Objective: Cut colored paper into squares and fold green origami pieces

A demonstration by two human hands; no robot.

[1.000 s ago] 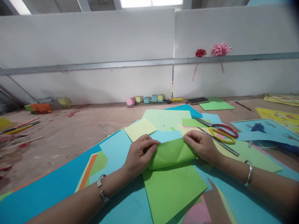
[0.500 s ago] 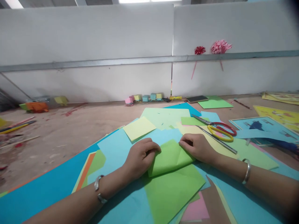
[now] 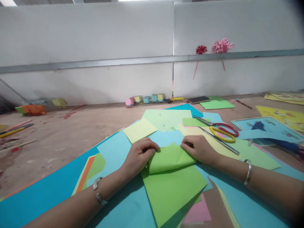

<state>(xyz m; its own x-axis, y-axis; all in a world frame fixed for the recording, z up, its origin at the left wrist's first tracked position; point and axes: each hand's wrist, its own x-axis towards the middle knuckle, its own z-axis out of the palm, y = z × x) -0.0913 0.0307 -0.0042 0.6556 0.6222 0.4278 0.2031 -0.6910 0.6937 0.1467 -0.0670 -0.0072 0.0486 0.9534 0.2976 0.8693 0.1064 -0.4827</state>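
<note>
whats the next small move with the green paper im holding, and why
Probably even up the far edge of the green paper before pressing any crease. A small point sticks up there between the hands, so the layers look uneven, and the left hand and right hand are already at either side of it.

Bright-grn folded paper sheet point(image 3: 171, 161) plain, pale-yel square paper point(image 3: 140, 130) ditto, grey-bladed metal scissors point(image 3: 211, 124) w/ 1 red & 1 yel loop, lt-blue rect card point(image 3: 270, 125) w/ dk-blue patch.
</note>
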